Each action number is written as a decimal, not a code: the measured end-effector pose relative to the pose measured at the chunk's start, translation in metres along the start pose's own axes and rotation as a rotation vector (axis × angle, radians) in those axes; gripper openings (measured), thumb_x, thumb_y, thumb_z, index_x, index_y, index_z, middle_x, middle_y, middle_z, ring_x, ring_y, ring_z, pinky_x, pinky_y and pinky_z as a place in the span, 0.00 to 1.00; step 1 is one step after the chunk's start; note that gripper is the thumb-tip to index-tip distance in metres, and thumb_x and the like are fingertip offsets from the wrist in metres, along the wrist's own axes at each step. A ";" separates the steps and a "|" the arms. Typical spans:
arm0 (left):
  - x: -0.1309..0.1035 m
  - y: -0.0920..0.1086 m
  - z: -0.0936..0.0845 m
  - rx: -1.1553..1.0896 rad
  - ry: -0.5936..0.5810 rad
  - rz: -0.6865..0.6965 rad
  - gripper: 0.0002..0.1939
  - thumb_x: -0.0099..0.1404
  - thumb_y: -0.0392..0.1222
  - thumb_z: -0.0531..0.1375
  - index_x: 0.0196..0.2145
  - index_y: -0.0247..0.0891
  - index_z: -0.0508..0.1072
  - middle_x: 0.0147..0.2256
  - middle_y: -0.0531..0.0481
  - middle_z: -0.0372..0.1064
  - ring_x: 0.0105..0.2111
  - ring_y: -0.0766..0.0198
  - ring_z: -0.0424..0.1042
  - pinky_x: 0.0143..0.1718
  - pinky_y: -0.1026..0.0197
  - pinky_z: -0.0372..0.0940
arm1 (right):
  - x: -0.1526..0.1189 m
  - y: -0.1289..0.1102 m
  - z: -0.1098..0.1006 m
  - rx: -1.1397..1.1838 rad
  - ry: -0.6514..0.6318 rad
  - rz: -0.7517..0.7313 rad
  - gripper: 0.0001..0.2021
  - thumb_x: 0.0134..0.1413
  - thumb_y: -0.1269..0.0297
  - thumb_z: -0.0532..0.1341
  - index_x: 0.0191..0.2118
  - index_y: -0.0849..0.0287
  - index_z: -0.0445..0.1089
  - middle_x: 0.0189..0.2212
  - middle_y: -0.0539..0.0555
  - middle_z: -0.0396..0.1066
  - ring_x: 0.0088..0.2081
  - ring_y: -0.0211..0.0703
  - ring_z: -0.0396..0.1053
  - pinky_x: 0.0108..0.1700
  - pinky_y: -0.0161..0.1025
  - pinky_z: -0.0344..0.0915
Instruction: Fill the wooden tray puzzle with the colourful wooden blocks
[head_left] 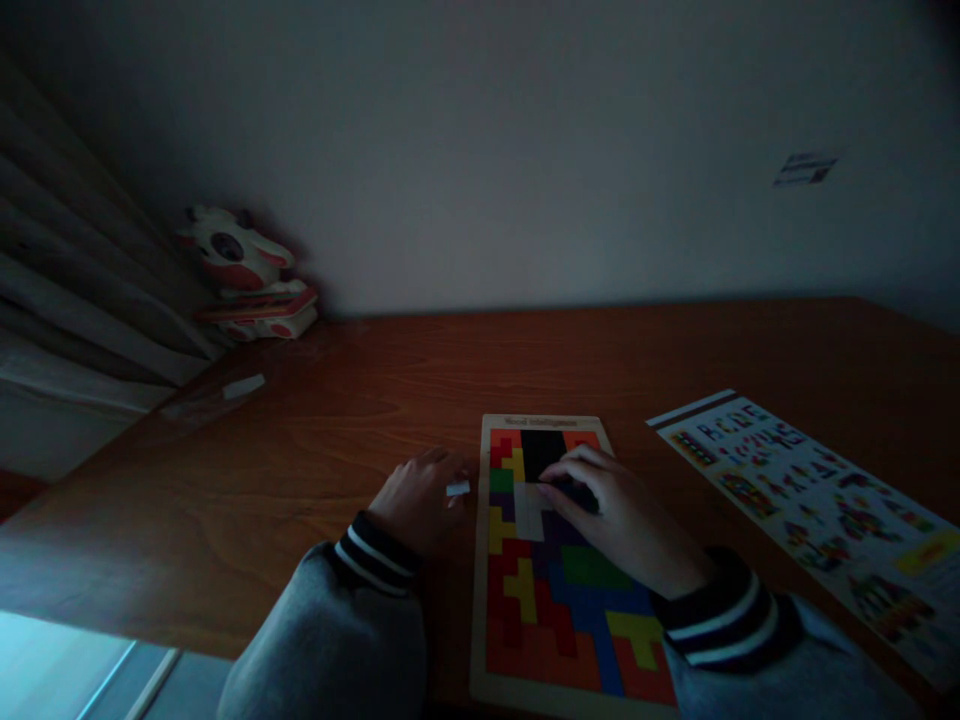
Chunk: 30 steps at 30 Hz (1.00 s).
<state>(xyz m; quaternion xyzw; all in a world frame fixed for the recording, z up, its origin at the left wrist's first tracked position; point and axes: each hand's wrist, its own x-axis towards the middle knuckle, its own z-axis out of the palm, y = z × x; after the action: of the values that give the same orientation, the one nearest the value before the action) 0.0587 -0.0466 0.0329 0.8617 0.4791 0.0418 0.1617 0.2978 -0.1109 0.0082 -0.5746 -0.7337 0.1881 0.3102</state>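
Observation:
A wooden puzzle board (477, 600) lies on the desk, filled largely with coloured block pieces, with a black gap near its top. My right hand (611, 500) reaches over the board, thumb and forefinger close together at the upper end of a pale piece (529, 515); whether they grip it is hard to see. Left of the board, my left hand (424, 495) rests near the desk with fingers curled around a small whitish piece (457, 489). Below the black gap, a green block (592, 568) sits in the board's middle.
A printed pattern sheet (817, 500) lies right of the board on the brown desk (420, 370). At the back left stands a cow-shaped toy (251, 275) beside a curtain (82, 280). A whitish scrap (244, 387) lies on the desk's left side.

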 end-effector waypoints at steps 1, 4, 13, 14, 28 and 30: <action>0.000 0.000 0.001 0.006 0.014 0.004 0.14 0.55 0.30 0.59 0.40 0.40 0.73 0.40 0.47 0.74 0.40 0.57 0.74 0.41 0.57 0.68 | 0.000 0.000 0.000 0.000 -0.002 0.002 0.06 0.63 0.62 0.59 0.40 0.54 0.73 0.38 0.53 0.72 0.41 0.44 0.72 0.44 0.45 0.70; -0.001 -0.001 0.002 0.023 0.036 0.025 0.15 0.55 0.31 0.59 0.41 0.40 0.73 0.40 0.47 0.74 0.41 0.56 0.74 0.42 0.55 0.67 | 0.000 0.001 0.000 0.003 -0.002 0.004 0.06 0.63 0.62 0.59 0.40 0.55 0.73 0.38 0.53 0.72 0.42 0.45 0.72 0.45 0.45 0.69; -0.001 -0.002 -0.001 -0.075 0.046 0.051 0.12 0.57 0.27 0.58 0.37 0.40 0.73 0.38 0.50 0.72 0.36 0.63 0.73 0.35 0.63 0.66 | 0.001 0.001 -0.003 0.023 0.002 0.022 0.06 0.63 0.64 0.59 0.40 0.55 0.73 0.39 0.53 0.72 0.42 0.45 0.72 0.45 0.45 0.69; 0.000 -0.002 -0.001 -0.094 0.069 0.066 0.11 0.58 0.28 0.58 0.37 0.40 0.73 0.38 0.50 0.73 0.35 0.63 0.73 0.34 0.63 0.67 | 0.001 0.000 -0.004 0.026 0.003 0.023 0.06 0.63 0.64 0.59 0.40 0.55 0.73 0.38 0.53 0.73 0.42 0.45 0.72 0.45 0.45 0.70; 0.012 0.038 0.041 -0.156 0.356 0.398 0.07 0.68 0.34 0.58 0.40 0.39 0.76 0.38 0.49 0.77 0.37 0.61 0.76 0.40 0.59 0.71 | 0.002 0.000 -0.004 0.046 0.032 0.011 0.05 0.61 0.67 0.59 0.40 0.56 0.73 0.39 0.54 0.73 0.42 0.45 0.72 0.46 0.44 0.69; 0.013 0.039 0.044 -0.134 0.343 0.437 0.10 0.67 0.34 0.57 0.44 0.39 0.76 0.39 0.48 0.77 0.37 0.59 0.76 0.41 0.56 0.71 | 0.001 0.002 -0.005 0.042 0.030 0.011 0.05 0.62 0.67 0.59 0.41 0.56 0.72 0.39 0.54 0.73 0.42 0.45 0.72 0.46 0.45 0.69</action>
<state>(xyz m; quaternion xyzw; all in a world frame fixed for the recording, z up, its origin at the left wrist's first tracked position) 0.1075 -0.0653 0.0030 0.9124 0.2985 0.2523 0.1219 0.3020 -0.1099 0.0107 -0.5746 -0.7216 0.1966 0.3322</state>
